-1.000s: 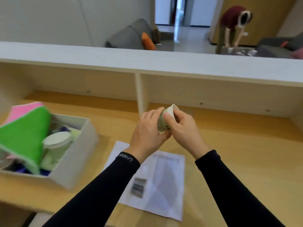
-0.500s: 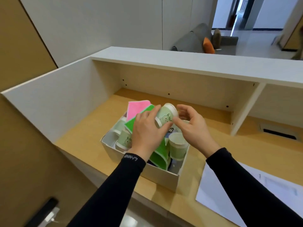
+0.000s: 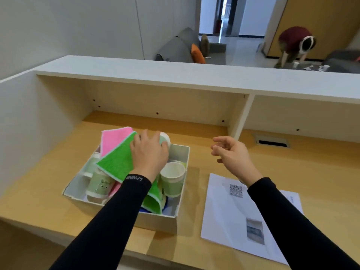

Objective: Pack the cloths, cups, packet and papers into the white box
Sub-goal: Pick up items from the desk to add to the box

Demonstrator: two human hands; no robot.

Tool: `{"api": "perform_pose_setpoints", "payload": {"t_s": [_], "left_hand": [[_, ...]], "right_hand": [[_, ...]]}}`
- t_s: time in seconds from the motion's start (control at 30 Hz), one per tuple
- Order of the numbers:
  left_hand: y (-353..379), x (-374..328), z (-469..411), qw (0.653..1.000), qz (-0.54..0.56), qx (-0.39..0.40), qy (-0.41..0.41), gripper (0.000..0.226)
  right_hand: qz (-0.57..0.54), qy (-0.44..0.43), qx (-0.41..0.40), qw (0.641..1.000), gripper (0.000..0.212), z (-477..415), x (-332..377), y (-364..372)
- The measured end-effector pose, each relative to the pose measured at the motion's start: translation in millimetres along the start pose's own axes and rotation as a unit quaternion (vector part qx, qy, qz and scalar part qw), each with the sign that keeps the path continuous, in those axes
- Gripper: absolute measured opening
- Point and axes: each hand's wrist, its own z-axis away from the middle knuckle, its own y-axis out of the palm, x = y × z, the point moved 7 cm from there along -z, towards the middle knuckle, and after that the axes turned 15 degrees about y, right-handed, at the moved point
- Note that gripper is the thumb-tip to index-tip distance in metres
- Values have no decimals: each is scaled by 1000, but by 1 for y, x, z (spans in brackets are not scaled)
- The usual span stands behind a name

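**Cup held over the far side of the white box, head view**

I see a pale green paper cup (image 3: 165, 138) tilted on its side above the far edge of the white box (image 3: 155, 221). My left hand (image 3: 149, 154) covers most of it; its fingers (image 3: 157, 135) wrap over the cup's wall, clamped on it, so only the white rim and a strip of green show past the knuckles. The hand and cup sit over the box's far right part, just beside a green cloth (image 3: 116, 162) that leans up out of the box, with a pink cloth (image 3: 113, 138) behind that. Inside the box, an upright open cup (image 3: 172, 181) stands by the right wall, touching the left wrist's sleeve, and a printed cup (image 3: 99, 185) stands on the near left side. I cannot tell what lies at the bottom under the cloths.

My right hand (image 3: 232, 156) hangs over bare bench (image 3: 311, 172), well apart from the box, fingers loosely spread and holding nothing. Near it on the bench, to the box's right, lies a white paper (image 3: 229, 221) with a square code printed on it.
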Motion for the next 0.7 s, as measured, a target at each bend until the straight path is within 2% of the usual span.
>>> {"api": "perform_pose_setpoints", "payload": {"t_s": [0.07, 0.13, 0.27, 0.4, 0.53, 0.6, 0.7], "left_hand": [[-15, -31, -5, 995, 50, -58, 65, 40], [-21, -65, -6, 985, 109, -66, 113, 34], [5, -117, 0, 973, 204, 17, 109, 26], [73, -141, 13, 960, 237, 136, 59, 29], [153, -130, 44, 925, 250, 279, -66, 46], [179, -117, 59, 916, 217, 316, -118, 43], [198, -104, 70, 928, 109, 333, -128, 40]], "right_hand": [[4, 10, 1, 1000, 21, -5, -9, -10], [3, 18, 1, 1000, 19, -10, -18, -19], [7, 48, -12, 999, 19, -16, -44, -48], [20, 120, -72, 990, 27, -18, -99, -107], [45, 232, -133, 963, 40, -8, -176, -165], [52, 288, -147, 945, 48, 1, -212, -183], [71, 355, -148, 921, 57, 12, -250, -192]]}}
